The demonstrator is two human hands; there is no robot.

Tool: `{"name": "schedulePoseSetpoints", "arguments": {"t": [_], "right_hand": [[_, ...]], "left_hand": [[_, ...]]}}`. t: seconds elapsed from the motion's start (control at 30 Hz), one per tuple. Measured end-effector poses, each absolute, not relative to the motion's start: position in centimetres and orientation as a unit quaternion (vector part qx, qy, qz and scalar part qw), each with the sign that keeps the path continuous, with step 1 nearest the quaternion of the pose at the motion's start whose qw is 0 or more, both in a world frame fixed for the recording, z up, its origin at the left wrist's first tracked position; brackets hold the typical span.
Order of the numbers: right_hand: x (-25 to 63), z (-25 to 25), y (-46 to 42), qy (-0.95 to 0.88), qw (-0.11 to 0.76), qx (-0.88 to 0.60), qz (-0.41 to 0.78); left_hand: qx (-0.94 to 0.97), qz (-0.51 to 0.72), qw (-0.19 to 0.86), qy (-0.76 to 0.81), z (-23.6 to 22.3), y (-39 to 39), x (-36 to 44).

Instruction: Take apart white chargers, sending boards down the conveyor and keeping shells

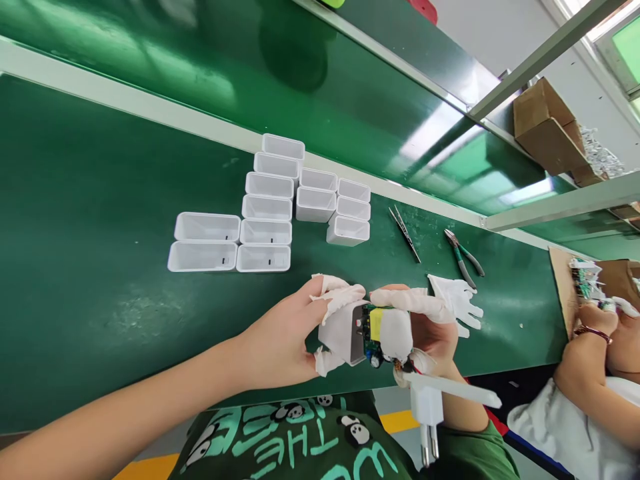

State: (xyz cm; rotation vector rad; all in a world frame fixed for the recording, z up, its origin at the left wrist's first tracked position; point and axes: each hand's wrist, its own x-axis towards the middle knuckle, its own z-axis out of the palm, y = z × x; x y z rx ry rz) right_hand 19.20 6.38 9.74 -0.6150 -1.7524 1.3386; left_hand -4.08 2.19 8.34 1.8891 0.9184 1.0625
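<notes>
In the lower middle of the frame, a white plastic housing point(336, 337) is held by the left hand point(287, 340), with thumb and wrapped fingers closed around its outer walls and its open end turned to the right. Just beside that mouth, a populated circuit board point(367, 333) with a white-wrapped block point(397, 335) is gripped by the right hand point(435, 333), whose fingers are curled inward; how far the board's edge lies within the housing is hidden. Below the right hand, a white two-pin plug point(427, 403) can be seen, with a pale strip point(453, 388) across its top. The housing is judged light, fairly stiff and slightly slippery, best pinched by its broad outer walls, clear of the rim. The board is judged light but fragile: it should be taken by its edges or by the wrapped block, with components, solder joints and the thin wires point(414, 367) spared from pressure or pulling. Open white housings point(203, 257) are grouped from left of centre to upper centre, while tweezers point(406, 235), diagonal cutters point(459, 257) and a white glove point(454, 300) are seen right of centre
</notes>
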Motion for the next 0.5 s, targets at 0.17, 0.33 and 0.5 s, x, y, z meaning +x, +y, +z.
{"name": "schedulePoseSetpoints", "arguments": {"t": [0.17, 0.33, 0.5], "right_hand": [[19.77, 9.02, 6.23, -0.715, 0.423, -0.233, 0.505], [19.61, 9.28, 6.25, -0.739, 0.414, -0.221, 0.483], [19.53, 9.73, 6.28, -0.751, 0.400, -0.221, 0.478]], "left_hand": [[0.743, 0.430, 0.373, 0.351, 8.40, 2.21, -4.07], [0.740, 0.440, 0.370, 0.348, 8.33, 2.17, -4.02], [0.740, 0.438, 0.373, 0.348, 8.35, 2.15, -4.00]]}}
